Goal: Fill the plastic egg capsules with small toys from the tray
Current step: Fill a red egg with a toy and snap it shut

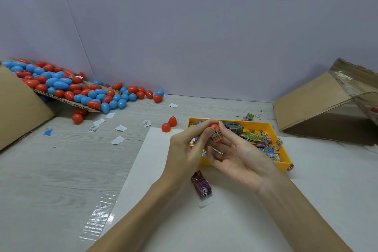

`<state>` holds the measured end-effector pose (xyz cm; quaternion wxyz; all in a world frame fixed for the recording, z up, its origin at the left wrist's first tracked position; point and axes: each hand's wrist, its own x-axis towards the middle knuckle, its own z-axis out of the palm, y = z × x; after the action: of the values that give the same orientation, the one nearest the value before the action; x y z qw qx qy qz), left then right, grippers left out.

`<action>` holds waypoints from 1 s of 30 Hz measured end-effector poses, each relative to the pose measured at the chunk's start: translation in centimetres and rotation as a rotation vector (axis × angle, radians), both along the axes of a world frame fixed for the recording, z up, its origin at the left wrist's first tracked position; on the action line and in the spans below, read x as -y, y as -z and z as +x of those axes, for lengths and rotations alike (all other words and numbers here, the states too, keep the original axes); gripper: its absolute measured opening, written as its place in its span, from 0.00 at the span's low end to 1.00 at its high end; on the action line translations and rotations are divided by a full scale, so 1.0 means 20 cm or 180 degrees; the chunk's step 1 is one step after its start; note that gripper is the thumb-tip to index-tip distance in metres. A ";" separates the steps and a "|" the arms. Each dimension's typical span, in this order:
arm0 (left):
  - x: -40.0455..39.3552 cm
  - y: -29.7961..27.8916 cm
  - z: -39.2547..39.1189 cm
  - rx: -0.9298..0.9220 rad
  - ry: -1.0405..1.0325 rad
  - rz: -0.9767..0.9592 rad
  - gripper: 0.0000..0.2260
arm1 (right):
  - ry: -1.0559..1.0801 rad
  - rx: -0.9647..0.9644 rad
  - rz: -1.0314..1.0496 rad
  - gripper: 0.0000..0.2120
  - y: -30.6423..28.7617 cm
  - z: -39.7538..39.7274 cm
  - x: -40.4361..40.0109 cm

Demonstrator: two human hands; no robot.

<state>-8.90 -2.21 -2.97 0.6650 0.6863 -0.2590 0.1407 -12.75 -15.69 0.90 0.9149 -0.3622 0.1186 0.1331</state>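
Observation:
A red egg capsule (214, 126) with a small printed toy packet (216, 135) at its mouth is held over the near left part of the yellow tray (285, 161). My left hand (185, 153) pinches it from the left with thumb and fingers. My right hand (237, 155) grips it from the right, palm up. The tray holds several colourful toy packets (257, 138). Two red capsule halves (169, 124) stand on the table just left of the tray.
A heap of red and blue eggs (81, 90) spills from a cardboard box (18, 106) at the far left. A purple bundle of packets (201, 184) lies below my hands on the white sheet (155, 161). A tipped cardboard box (319, 102) sits far right. Paper slips (118, 129) scatter the table.

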 end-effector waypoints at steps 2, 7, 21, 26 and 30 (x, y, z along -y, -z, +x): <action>0.00 0.01 0.00 -0.0043 -0.0007 0.0016 0.11 | 0.0078 0.0025 -0.0065 0.16 0.01 0.00 0.00; -0.02 -0.02 0.01 -0.0098 0.0161 0.0136 0.09 | 0.0305 0.0428 -0.0805 0.19 0.02 0.00 0.01; -0.05 -0.06 0.04 -0.0187 0.0352 -0.0101 0.18 | 0.0754 0.1064 -0.1609 0.14 0.04 0.00 0.00; -0.06 -0.04 0.04 0.0480 0.0002 0.0140 0.18 | 0.1088 0.1458 -0.2320 0.11 0.07 0.00 0.02; -0.07 -0.04 0.04 0.0807 -0.0276 0.0394 0.19 | 0.1199 0.1651 -0.2944 0.18 0.09 0.01 -0.02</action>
<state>-8.02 -0.83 -2.22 0.5767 0.7132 -0.3193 0.2386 -12.63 -15.35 -0.83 0.6680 -0.7190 -0.0016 -0.1918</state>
